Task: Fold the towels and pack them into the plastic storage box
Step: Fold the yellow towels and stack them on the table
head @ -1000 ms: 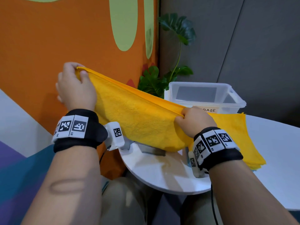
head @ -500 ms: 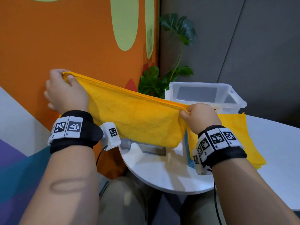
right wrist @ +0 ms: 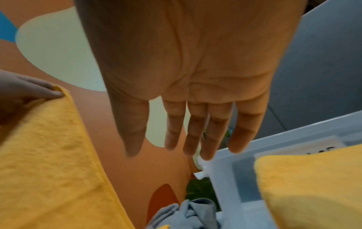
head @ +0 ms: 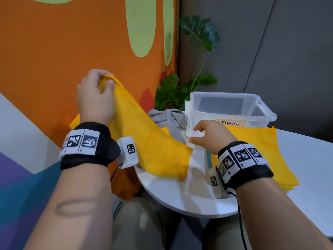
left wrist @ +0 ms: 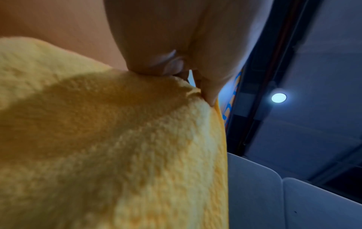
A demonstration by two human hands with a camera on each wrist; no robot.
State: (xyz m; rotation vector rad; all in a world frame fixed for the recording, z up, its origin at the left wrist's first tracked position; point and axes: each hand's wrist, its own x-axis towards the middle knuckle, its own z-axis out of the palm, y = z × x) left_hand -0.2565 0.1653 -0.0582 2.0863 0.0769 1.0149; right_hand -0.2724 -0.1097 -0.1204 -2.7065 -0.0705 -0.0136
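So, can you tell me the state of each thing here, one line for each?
left hand: raised, pinches one corner of the yellow towel
right hand: fingers straight, holds nothing
yellow towel: hangs from the left hand, lower end on the table
storage box: lid off, no towel inside
yellow towel stack: flat on the table
grey cloth: crumpled beside the box
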